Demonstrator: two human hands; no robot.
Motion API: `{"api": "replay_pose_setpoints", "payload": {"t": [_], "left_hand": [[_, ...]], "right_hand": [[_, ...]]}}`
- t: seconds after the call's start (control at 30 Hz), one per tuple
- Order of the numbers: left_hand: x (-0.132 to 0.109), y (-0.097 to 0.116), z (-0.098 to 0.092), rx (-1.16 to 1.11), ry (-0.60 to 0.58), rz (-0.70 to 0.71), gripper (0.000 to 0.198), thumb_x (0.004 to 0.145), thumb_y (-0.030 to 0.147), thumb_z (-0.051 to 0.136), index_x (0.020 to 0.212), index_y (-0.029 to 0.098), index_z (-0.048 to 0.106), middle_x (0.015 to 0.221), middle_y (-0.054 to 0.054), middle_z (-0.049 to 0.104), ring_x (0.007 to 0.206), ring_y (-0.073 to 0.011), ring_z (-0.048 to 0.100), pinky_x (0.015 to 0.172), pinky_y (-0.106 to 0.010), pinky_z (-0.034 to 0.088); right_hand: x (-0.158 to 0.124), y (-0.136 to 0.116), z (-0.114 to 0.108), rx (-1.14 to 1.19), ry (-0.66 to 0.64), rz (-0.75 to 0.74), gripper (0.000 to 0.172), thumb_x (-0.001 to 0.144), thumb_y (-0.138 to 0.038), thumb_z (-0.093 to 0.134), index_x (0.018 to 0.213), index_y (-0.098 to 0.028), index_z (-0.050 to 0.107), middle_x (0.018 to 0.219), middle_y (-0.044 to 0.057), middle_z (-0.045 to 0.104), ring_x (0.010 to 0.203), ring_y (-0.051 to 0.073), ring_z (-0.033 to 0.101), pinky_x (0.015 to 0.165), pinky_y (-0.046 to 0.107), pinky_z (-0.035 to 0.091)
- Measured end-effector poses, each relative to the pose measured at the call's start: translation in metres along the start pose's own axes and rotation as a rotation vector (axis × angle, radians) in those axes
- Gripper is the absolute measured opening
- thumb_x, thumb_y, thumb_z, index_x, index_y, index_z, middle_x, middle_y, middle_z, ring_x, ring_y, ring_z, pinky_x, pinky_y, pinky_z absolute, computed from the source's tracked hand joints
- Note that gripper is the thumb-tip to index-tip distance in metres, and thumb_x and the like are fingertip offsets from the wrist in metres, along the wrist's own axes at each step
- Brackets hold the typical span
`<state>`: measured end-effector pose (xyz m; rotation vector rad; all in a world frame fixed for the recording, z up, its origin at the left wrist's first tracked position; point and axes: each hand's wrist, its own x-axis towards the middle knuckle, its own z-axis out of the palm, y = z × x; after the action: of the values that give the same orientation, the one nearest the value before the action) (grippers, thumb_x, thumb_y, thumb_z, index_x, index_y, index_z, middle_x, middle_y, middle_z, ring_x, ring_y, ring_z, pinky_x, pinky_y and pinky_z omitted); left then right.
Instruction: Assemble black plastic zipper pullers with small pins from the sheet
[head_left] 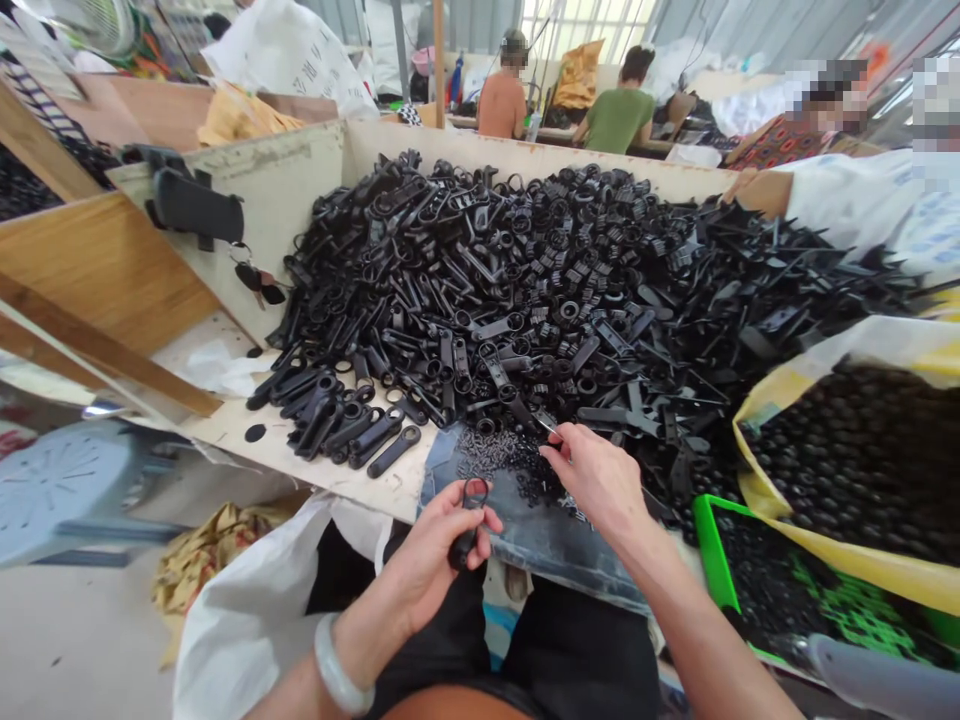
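Observation:
In my left hand [429,550] is a black ring-ended plastic handle [463,549], held above my lap with its ring upward between thumb and fingers. My right hand [600,482] pinches a thin metal tool that looks like tweezers [548,425]; its tip reaches the near edge of the heap of black plastic parts [480,270]. Below that tip, tiny grey pieces [487,452] and small black pieces lie scattered on a dark blue cloth [517,535]. Several similar ring-ended handles [394,452] lie on the board to the left.
A low pale wall [300,180] bounds the heap, with a phone [199,205] and keys hanging on it. At right are a yellow-edged sack of round black pieces [862,450] and a green tray [709,545]. A blue stool [60,490] stands left. Several people sit beyond.

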<state>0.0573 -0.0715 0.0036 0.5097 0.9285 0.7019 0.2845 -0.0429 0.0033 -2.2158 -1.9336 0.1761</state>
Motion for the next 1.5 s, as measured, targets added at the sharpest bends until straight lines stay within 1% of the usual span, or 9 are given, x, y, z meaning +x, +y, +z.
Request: {"api": "replay_pose_setpoints", "payload": {"t": [0.2,0.37,0.53,0.67,0.87,1.1,1.23,1.4,1.5], "left_hand": [[0.002,-0.007,-0.006,-0.017,0.001,-0.008,0.037,0.076,0.027,0.076,0.108,0.017,0.060,0.081,-0.002,0.070,0.058,-0.0090,0.055,0.053,-0.021,0.033],[0.001,-0.008,-0.007,-0.032,0.007,-0.022,0.037,0.077,0.026,0.075,0.109,0.017,0.060,0.081,-0.003,0.071,0.059,-0.0090,0.055,0.053,-0.020,0.034],[0.001,-0.005,-0.005,-0.129,-0.006,-0.080,0.035,0.076,0.022,0.078,0.107,0.015,0.062,0.079,-0.004,0.072,0.058,-0.0088,0.055,0.052,-0.020,0.035],[0.002,-0.006,0.002,-0.214,-0.068,-0.155,0.030,0.078,0.023,0.079,0.104,0.014,0.065,0.078,-0.006,0.071,0.058,-0.0085,0.056,0.053,-0.019,0.035],[-0.001,-0.012,0.011,-0.214,-0.150,-0.156,0.029,0.083,0.037,0.077,0.096,0.012,0.071,0.072,-0.002,0.064,0.056,-0.0102,0.056,0.050,-0.021,0.036],[-0.013,-0.016,0.011,-0.023,-0.125,-0.018,0.040,0.083,0.047,0.080,0.100,0.013,0.067,0.072,0.000,0.060,0.058,-0.0083,0.052,0.052,-0.020,0.033],[-0.014,-0.016,0.009,0.048,-0.106,0.014,0.046,0.081,0.049,0.080,0.105,0.012,0.066,0.074,0.001,0.058,0.058,-0.0070,0.050,0.052,-0.020,0.031],[-0.014,-0.018,0.008,0.136,-0.107,-0.002,0.048,0.078,0.050,0.081,0.103,0.013,0.065,0.068,0.003,0.056,0.055,-0.0075,0.047,0.052,-0.021,0.030],[-0.015,-0.019,0.010,0.177,-0.114,0.012,0.045,0.081,0.050,0.077,0.102,0.012,0.064,0.067,0.002,0.056,0.056,-0.0084,0.048,0.053,-0.022,0.030]], "right_hand": [[0.000,-0.005,-0.003,-0.080,-0.046,-0.032,0.023,0.095,-0.032,0.065,0.117,-0.028,0.067,0.106,0.003,0.069,0.070,0.017,0.069,0.053,0.027,0.032],[0.004,0.005,-0.008,-0.044,-0.065,-0.067,0.022,0.094,-0.027,0.064,0.115,-0.026,0.070,0.112,0.003,0.068,0.073,0.016,0.068,0.056,0.027,0.039],[-0.011,0.017,-0.013,0.659,0.032,0.063,0.038,0.092,-0.046,0.065,0.119,-0.020,0.070,0.100,0.005,0.072,0.068,0.015,0.061,0.063,0.029,0.048],[-0.049,-0.003,-0.007,1.071,0.032,0.071,0.040,0.095,-0.045,0.062,0.129,-0.024,0.071,0.107,0.007,0.075,0.080,0.019,0.068,0.070,0.031,0.054],[-0.083,-0.034,0.021,0.999,0.062,-0.100,0.016,0.094,-0.029,0.067,0.109,-0.023,0.069,0.116,0.008,0.076,0.054,0.010,0.057,0.053,0.024,0.051],[-0.089,-0.028,0.027,0.783,0.128,-0.346,0.015,0.094,-0.022,0.068,0.109,-0.024,0.067,0.127,0.010,0.074,0.050,0.007,0.058,0.051,0.021,0.054],[-0.093,-0.024,0.023,0.724,0.169,-0.408,0.013,0.096,-0.019,0.066,0.107,-0.024,0.070,0.121,0.009,0.075,0.063,0.010,0.069,0.054,0.019,0.057],[-0.096,-0.023,0.021,0.617,0.257,-0.501,0.009,0.098,-0.018,0.063,0.100,-0.021,0.071,0.108,0.010,0.077,0.093,0.019,0.077,0.081,0.025,0.063],[-0.099,-0.023,0.021,0.579,0.278,-0.493,0.006,0.098,-0.022,0.065,0.100,-0.022,0.071,0.109,0.009,0.078,0.082,0.017,0.077,0.070,0.023,0.063]]}}
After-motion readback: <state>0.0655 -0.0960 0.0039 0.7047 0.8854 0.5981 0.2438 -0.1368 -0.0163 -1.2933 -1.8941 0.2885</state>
